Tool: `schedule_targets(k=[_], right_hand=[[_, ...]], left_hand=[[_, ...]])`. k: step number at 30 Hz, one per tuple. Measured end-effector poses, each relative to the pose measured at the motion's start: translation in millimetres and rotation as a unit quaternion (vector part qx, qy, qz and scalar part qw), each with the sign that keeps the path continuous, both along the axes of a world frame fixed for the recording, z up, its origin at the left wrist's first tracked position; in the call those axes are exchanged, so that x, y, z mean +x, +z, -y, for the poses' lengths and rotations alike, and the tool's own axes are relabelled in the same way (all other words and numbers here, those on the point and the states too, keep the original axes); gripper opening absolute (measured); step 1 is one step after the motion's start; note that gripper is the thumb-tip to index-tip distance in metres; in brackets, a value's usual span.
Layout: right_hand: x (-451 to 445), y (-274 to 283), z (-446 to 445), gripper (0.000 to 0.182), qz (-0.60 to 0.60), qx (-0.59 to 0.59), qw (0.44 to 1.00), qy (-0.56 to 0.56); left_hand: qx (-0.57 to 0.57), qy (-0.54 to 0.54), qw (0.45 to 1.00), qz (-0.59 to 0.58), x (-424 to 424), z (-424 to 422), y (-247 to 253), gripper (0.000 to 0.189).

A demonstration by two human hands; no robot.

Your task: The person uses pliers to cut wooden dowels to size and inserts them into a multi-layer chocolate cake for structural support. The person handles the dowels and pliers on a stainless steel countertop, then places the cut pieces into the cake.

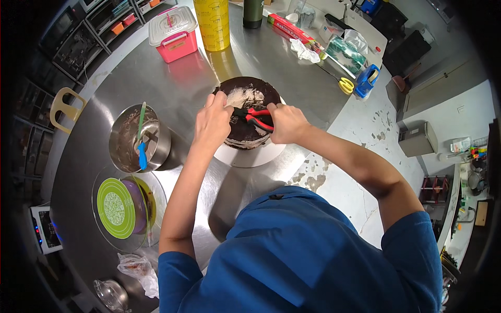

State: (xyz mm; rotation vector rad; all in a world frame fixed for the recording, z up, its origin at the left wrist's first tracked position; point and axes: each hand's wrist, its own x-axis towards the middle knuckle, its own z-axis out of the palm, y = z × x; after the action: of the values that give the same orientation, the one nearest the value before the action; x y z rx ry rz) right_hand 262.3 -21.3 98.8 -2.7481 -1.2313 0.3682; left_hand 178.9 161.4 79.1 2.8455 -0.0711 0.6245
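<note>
A round dark chocolate cake [268,92] with pale cream on its top and side rests on a white round board [250,159]. My right hand [287,122] grips pliers [259,118] by their red and black handles, above the cake's top. The dark jaws point left, towards my left hand [212,122]. That hand is over the cake's left edge, its fingers curled and its thumb side close to the jaws. Whether it pinches something small is hidden by the fingers.
Left on the steel table [129,84] stands a metal bowl [164,144] with a blue-handled spatula [142,154]. Nearer lies a green disc [103,203]. A pink box [178,46] and yellow cylinder [211,27] stand behind. Yellow-handled scissors [346,85] lie at the right edge.
</note>
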Motion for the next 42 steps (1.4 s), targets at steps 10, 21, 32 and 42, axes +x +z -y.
schedule_targets(k=[10,21,32,42], right_hand=[[-15.4,2.3,0.5,0.041,0.044,0.051,0.997,0.024],[-123.8,-27.8,-25.1,0.030,-0.041,0.127,0.969,0.208],[-158.4,-74.4,-63.0,0.035,-0.026,0.108,0.942,0.317],[-160.6,-67.1,-62.1,0.044,-0.152,-0.058,0.959,0.232]], left_hand=[[0.001,0.026,1.000,0.004,-22.5,0.3,20.7,0.023],[-0.040,0.212,0.974,-0.072,-178.6,11.0,5.0,0.013],[-0.174,0.451,0.874,-0.037,-253.1,17.3,-90.6,0.015],[-0.339,0.527,0.779,-0.028,-284.6,18.9,-110.5,0.010]])
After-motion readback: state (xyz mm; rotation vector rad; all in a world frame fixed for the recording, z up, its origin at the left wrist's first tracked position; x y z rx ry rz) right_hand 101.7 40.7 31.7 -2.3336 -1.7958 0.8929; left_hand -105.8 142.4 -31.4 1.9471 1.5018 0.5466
